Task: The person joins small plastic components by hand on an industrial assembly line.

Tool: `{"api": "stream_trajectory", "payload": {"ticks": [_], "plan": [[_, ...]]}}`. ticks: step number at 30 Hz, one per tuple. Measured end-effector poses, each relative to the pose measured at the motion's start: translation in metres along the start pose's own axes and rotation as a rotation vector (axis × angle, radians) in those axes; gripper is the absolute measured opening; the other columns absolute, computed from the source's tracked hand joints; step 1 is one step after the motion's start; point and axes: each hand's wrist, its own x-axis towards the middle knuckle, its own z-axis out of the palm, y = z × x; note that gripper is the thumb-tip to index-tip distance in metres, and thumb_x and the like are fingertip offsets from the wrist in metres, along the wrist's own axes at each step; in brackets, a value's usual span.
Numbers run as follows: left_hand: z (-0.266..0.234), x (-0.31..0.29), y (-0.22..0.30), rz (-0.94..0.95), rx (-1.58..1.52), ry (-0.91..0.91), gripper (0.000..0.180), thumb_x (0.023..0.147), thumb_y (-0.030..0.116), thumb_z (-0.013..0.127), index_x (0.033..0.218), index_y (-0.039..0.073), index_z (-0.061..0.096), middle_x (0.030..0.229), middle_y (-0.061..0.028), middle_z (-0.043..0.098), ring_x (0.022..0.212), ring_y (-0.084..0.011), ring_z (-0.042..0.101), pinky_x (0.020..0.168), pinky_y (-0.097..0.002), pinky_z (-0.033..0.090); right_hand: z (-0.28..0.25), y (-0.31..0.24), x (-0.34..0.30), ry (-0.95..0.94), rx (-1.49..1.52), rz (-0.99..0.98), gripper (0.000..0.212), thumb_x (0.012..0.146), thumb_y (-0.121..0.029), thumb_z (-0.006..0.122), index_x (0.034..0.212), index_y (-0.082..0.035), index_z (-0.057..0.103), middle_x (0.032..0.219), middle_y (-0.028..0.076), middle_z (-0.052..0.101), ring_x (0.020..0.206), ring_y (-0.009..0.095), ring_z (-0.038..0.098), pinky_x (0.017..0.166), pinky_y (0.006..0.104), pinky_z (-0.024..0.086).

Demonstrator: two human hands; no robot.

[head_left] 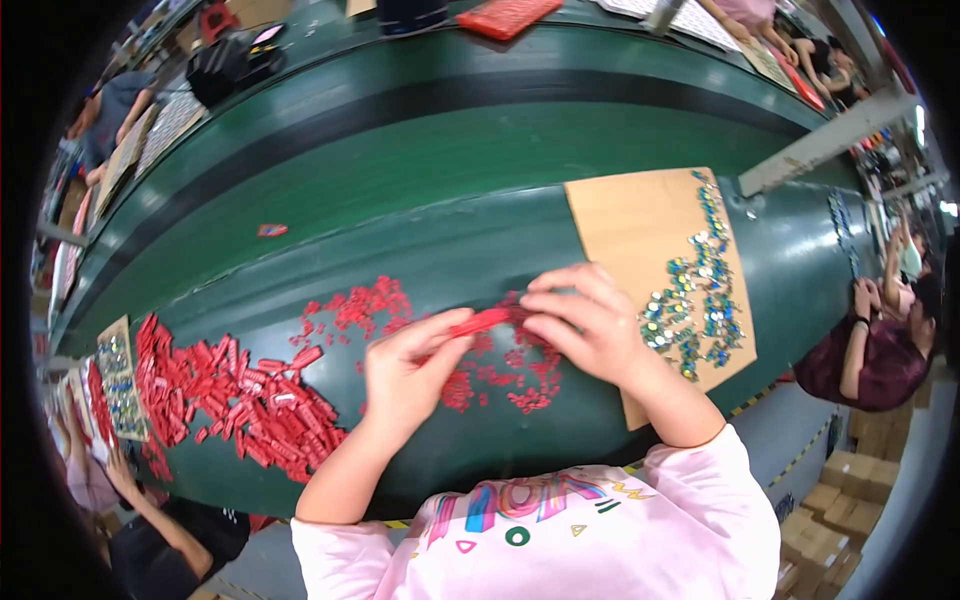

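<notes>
Between both hands, over the green work surface, is a long, narrow red plastic piece [484, 321]. My left hand [408, 368] pinches its left end with thumb and fingertips. The fingertips of my right hand [592, 322] close on its right end, where a darker bit shows; that end is partly hidden. Beneath and behind the hands lie scattered small red parts [370, 305]. To the left spreads a large pile of long red plastic pieces [285, 410], much like the held one.
Right of my right hand lies a tan cardboard sheet [625, 225] bearing many shiny blue-green and silver small parts [708, 285]. A dark green belt [450, 150] runs beyond, with a small red packet [272, 230] on it. A metal post [825, 140] stands far right. Other people work around.
</notes>
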Motion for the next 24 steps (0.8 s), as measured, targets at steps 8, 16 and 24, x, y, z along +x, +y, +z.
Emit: {"api": "stream_trajectory", "payload": {"ticks": [8,16,24], "plan": [[-0.006,0.002,-0.011,-0.016,-0.183,0.069,0.034,0.084,-0.006,0.069,0.118,0.001,0.07,0.096,-0.0096,0.075,0.079,-0.0109,0.07,0.07,-0.0193,0.054,-0.109,0.092,-0.064,-0.053,-0.837,0.462,0.02,0.084,-0.011,0.067,0.103,-0.007,0.071,0.108,0.004,0.068,0.1,0.027,0.063,0.091,0.0367,0.048],[0.008,0.004,-0.008,-0.067,-0.085,0.016,0.032,0.086,-0.004,0.068,0.117,0.002,0.07,0.097,-0.0077,0.075,0.081,-0.0096,0.07,0.07,-0.0183,0.053,-0.123,0.117,-0.083,-0.097,-0.434,0.555,0.013,0.081,-0.006,0.068,0.094,-0.007,0.068,0.093,0.006,0.069,0.085,0.026,0.063,0.08,0.0341,0.05],[0.009,0.003,-0.004,-0.115,-0.188,-0.019,0.031,0.086,-0.005,0.07,0.117,0.0,0.069,0.097,-0.0078,0.075,0.079,-0.0081,0.068,0.07,-0.017,0.052,-0.055,0.045,-0.028,0.123,-0.044,0.406,0.016,0.083,-0.003,0.072,0.099,-0.003,0.072,0.089,0.007,0.073,0.074,0.018,0.065,0.07,0.029,0.052]]}}
